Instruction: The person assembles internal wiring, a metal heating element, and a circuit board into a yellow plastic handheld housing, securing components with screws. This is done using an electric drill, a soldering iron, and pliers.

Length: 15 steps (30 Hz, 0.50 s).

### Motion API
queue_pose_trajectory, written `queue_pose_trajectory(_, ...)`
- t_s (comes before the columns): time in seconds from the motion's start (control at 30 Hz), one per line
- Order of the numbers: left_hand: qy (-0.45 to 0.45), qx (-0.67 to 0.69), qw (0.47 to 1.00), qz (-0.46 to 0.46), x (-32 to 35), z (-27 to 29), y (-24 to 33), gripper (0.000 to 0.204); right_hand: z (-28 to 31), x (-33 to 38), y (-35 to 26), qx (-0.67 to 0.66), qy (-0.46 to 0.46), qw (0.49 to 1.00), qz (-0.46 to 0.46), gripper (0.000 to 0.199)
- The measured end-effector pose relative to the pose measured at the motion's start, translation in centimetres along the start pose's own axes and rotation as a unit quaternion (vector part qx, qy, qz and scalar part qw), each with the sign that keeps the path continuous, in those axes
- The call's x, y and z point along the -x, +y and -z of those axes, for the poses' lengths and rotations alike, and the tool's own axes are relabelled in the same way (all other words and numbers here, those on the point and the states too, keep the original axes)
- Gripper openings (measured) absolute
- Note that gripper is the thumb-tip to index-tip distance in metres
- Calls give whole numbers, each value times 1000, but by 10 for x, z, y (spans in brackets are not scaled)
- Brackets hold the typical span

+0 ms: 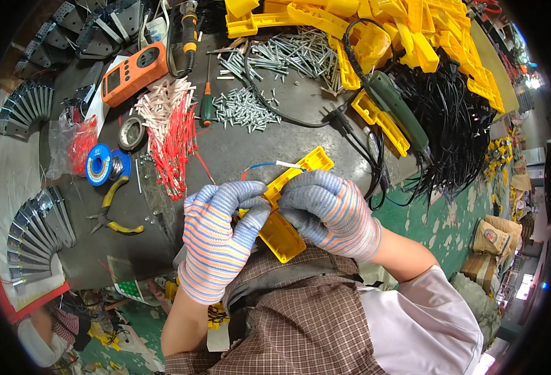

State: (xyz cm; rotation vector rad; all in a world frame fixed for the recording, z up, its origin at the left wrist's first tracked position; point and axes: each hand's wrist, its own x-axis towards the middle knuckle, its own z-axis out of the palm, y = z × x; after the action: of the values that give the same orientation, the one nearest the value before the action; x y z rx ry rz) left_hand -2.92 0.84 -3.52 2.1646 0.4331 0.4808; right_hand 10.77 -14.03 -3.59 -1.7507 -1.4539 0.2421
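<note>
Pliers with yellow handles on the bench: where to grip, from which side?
Probably best to take the pliers by both yellow handles, coming from above and the right, with the nearer left hand. They lie flat, jaws leftward, handles spread open toward the right.

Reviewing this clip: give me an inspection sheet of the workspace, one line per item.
Surface: dark grey tabletop, crowded around the work.
Job's things: yellow plastic housing between the hands; blue wire with white sleeve beyond it.
Hands: left gloved hand and right gloved hand at the housing, fingers curled; exact fingertip grip hidden.
Clutter: long screws, short screws, red wires, orange meter, green-handled screwdriver, yellow-handled pliers, heaped yellow parts.
Cables: heaped black cables at right, partly overhanging the edge; dark green tool's cord loops over the tabletop.
Surroundings: worn green floor; another person's arm, lower left; spills: nothing seen.
</note>
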Motion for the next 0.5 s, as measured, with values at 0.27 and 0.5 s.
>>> queue_pose_trajectory(0.27,-71,248,949,181,0,3,2,21,-4,-3,1,42,27,997,55,21)
queue_pose_trajectory(0.5,-107,163,973,127,-3,4,-3,22,-3,-2,7,71,23,994,81,24)
